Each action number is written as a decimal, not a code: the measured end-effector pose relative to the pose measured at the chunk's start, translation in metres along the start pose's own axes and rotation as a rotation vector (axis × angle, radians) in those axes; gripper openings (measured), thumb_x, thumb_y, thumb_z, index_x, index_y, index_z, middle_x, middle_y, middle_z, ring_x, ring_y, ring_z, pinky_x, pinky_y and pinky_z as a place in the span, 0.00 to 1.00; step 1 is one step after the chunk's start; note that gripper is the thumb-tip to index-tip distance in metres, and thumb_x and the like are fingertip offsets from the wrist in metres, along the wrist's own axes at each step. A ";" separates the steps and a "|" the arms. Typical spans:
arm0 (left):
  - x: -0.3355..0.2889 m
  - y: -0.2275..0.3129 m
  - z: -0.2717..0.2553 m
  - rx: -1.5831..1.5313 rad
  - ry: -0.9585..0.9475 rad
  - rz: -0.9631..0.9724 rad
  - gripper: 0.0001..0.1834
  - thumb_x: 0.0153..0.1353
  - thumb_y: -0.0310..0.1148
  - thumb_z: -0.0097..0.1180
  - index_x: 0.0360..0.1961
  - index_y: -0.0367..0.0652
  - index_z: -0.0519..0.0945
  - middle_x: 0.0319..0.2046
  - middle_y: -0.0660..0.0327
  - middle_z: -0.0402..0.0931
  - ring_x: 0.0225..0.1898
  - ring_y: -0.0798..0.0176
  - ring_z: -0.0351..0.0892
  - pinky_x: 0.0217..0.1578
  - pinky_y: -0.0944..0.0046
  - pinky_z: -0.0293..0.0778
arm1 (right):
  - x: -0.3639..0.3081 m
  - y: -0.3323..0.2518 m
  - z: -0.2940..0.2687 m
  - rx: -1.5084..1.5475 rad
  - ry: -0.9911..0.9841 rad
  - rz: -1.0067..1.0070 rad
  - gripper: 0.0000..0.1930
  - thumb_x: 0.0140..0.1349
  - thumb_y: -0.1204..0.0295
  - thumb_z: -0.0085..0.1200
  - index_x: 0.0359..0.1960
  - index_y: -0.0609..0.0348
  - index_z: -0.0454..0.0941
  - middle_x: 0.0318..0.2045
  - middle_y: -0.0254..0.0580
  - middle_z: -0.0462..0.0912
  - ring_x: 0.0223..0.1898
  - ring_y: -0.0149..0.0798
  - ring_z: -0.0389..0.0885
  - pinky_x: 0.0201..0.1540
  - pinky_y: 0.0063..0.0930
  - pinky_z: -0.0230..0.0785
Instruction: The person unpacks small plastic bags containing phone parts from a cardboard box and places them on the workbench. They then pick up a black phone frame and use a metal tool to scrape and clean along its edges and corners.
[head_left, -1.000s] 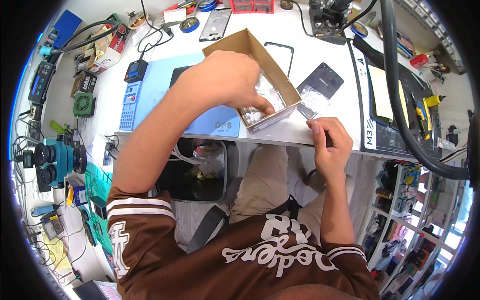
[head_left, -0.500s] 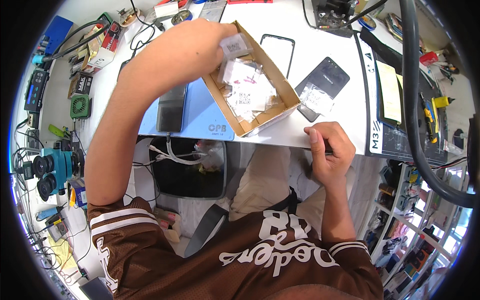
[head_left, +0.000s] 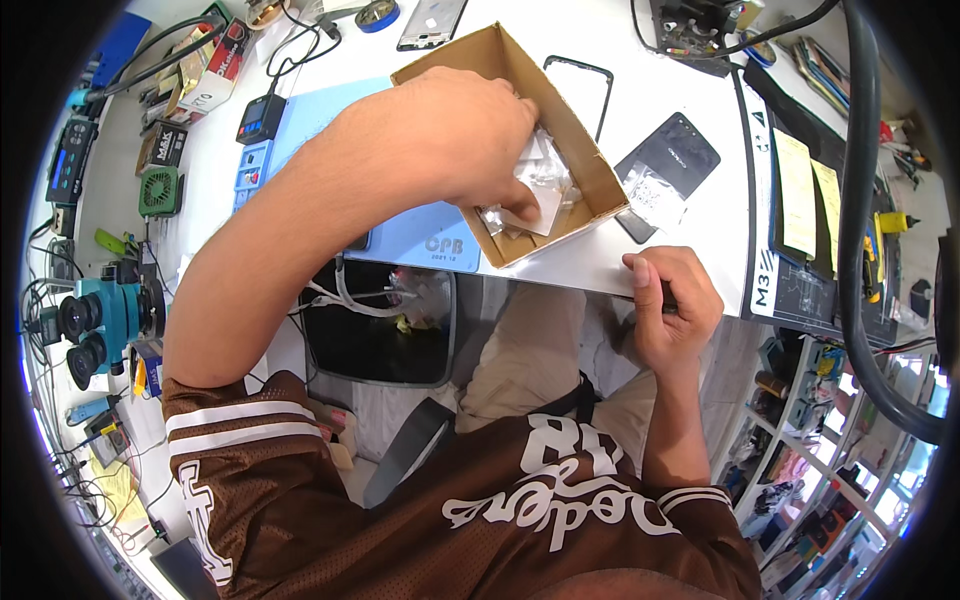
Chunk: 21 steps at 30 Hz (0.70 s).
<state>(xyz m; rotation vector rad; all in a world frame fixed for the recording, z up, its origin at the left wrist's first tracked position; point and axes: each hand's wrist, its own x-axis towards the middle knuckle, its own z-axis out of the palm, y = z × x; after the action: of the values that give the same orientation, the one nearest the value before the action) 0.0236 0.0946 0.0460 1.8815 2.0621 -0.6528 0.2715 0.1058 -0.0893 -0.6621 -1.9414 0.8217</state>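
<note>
My left hand (head_left: 470, 140) reaches down into an open cardboard box (head_left: 590, 180). Its thumb and fingers are apart over small clear plastic packets (head_left: 548, 190) with white labels; some fingertips are hidden among them. My right hand (head_left: 680, 305) is closed in front of the table edge, thumb against the curled fingers. A dark patch shows inside its grip, but I cannot make out what it is. Right of the box lies a dark smartphone back (head_left: 675, 155), with a labelled plastic packet (head_left: 655, 200) on it. A thin black phone frame (head_left: 607, 95) lies behind.
A blue mat (head_left: 440, 225) lies beneath my left forearm. Below the table edge stands a black bin (head_left: 380, 345) with white cables above it. At the left are a teal microscope (head_left: 110, 320) and a green fan (head_left: 160, 190). A thick black cable (head_left: 855, 250) curves down at the right.
My left hand has gone deeper into the box, toward me; the packet earlier at its fingertips no longer shows there. The box appears slightly shifted and tilted. My right hand stays closed.
</note>
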 end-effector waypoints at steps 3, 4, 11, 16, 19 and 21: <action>-0.003 0.005 0.016 0.013 0.141 0.044 0.39 0.51 0.51 0.74 0.56 0.32 0.77 0.52 0.47 0.81 0.48 0.47 0.86 0.49 0.54 0.83 | 0.000 0.000 0.002 0.004 0.002 -0.018 0.01 0.63 0.81 0.63 0.33 0.64 0.85 0.30 0.43 0.86 0.25 0.32 0.79 0.25 0.22 0.68; 0.000 0.005 0.019 0.012 0.139 0.071 0.39 0.51 0.49 0.74 0.56 0.32 0.77 0.51 0.47 0.81 0.48 0.47 0.86 0.49 0.54 0.83 | 0.000 0.001 0.002 0.000 0.004 -0.025 0.01 0.63 0.81 0.63 0.33 0.64 0.85 0.30 0.43 0.86 0.25 0.32 0.79 0.25 0.22 0.68; 0.006 -0.002 0.018 -0.005 0.172 0.093 0.26 0.57 0.36 0.68 0.55 0.38 0.80 0.51 0.51 0.82 0.48 0.46 0.86 0.51 0.52 0.82 | 0.001 -0.002 0.003 -0.026 0.000 -0.006 0.00 0.63 0.81 0.63 0.34 0.64 0.85 0.29 0.43 0.85 0.26 0.34 0.80 0.28 0.23 0.69; 0.005 -0.024 0.002 -0.099 0.218 0.059 0.19 0.60 0.32 0.61 0.53 0.42 0.82 0.49 0.52 0.83 0.49 0.46 0.85 0.53 0.51 0.80 | 0.002 -0.002 0.003 -0.033 -0.007 -0.019 0.01 0.63 0.80 0.63 0.34 0.65 0.85 0.29 0.43 0.85 0.26 0.35 0.79 0.29 0.24 0.69; -0.005 -0.033 -0.009 -0.105 0.398 -0.019 0.15 0.62 0.35 0.61 0.47 0.40 0.83 0.45 0.51 0.84 0.48 0.48 0.85 0.51 0.52 0.79 | 0.002 -0.003 0.003 -0.038 -0.010 -0.002 0.01 0.63 0.80 0.63 0.34 0.65 0.85 0.29 0.43 0.85 0.26 0.35 0.79 0.29 0.24 0.69; -0.012 -0.037 -0.030 -0.146 0.309 0.037 0.14 0.58 0.31 0.62 0.44 0.36 0.82 0.41 0.44 0.83 0.48 0.44 0.84 0.51 0.50 0.79 | 0.002 -0.003 0.004 -0.053 -0.002 0.007 0.01 0.63 0.80 0.63 0.34 0.65 0.85 0.29 0.43 0.85 0.26 0.35 0.79 0.29 0.24 0.69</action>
<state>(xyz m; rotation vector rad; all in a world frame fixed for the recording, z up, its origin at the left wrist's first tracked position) -0.0086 0.0976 0.0827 2.0326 2.1801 -0.2046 0.2672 0.1041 -0.0877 -0.7003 -1.9696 0.7784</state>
